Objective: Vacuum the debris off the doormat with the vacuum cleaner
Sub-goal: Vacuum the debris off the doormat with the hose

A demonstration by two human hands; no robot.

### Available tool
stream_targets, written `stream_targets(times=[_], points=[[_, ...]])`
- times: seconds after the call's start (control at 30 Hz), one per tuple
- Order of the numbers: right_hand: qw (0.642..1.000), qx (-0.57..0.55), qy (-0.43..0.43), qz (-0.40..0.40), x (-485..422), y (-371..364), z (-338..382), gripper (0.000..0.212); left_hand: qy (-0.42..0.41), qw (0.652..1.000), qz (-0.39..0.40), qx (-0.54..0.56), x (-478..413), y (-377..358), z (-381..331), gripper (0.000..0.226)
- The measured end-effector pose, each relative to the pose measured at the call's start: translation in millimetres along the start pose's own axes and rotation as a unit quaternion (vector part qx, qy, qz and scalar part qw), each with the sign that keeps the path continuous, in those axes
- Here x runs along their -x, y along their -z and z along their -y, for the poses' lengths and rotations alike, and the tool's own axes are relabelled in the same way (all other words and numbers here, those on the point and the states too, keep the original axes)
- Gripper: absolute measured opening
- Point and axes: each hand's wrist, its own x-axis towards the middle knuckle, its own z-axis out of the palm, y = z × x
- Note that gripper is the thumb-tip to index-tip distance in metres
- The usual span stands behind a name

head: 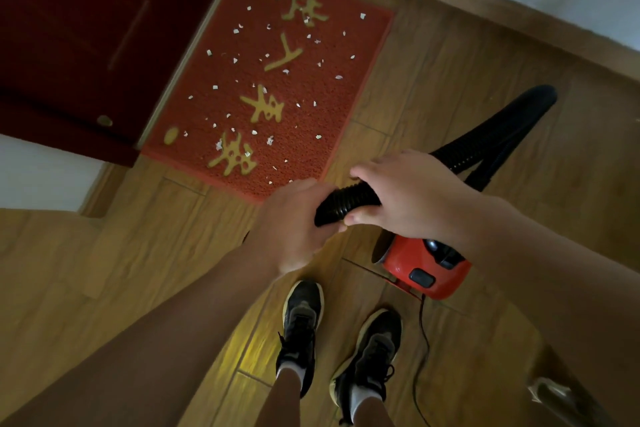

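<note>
Left hand (pixel 298 222) closed around the near end of the black ribbed hose (pixel 346 199), fingers curled about it. Right hand (pixel 412 198) grips the same hose just beyond, thumb underneath. The hose loops away to the right over the wooden floor (pixel 450 62). The red vacuum cleaner (pixel 424 267) sits on the floor below the right wrist, its cord (pixel 420 340) trailing past the black shoes (pixel 301 319). The red doormat (pixel 311 107) lies ahead against the dark door (pixel 86 28), strewn with small white debris (pixel 270 140) among yellow characters.
</note>
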Motion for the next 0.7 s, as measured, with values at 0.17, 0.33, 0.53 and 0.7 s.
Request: stream_targets(times=[0.17, 0.33, 0.53, 0.7], points=[[0.999, -0.013, -0.028, 0.023, -4.3, -4.1, 3.9, 0.045, 0.041, 0.999, -0.012, 0.028, 6.8, -2.2, 10.2, 0.039], [0.997, -0.02, -0.071, -0.024, 3.6, -26.4, 12.7, 0.05, 0.068, 0.997, -0.044, 0.012, 10.7, -4.2, 20.0, 0.045], [0.987, -0.074, -0.111, -0.091, 17.6, -52.1, 17.0, 0.051, 0.171, 0.981, -0.088, 0.033, 20.6, -3.4, 30.6, 0.061], [0.979, -0.078, -0.135, -0.128, 23.2, -64.8, 18.5, 0.055, 0.251, 0.955, -0.125, 0.098, 18.5, -3.0, 25.5, 0.051]])
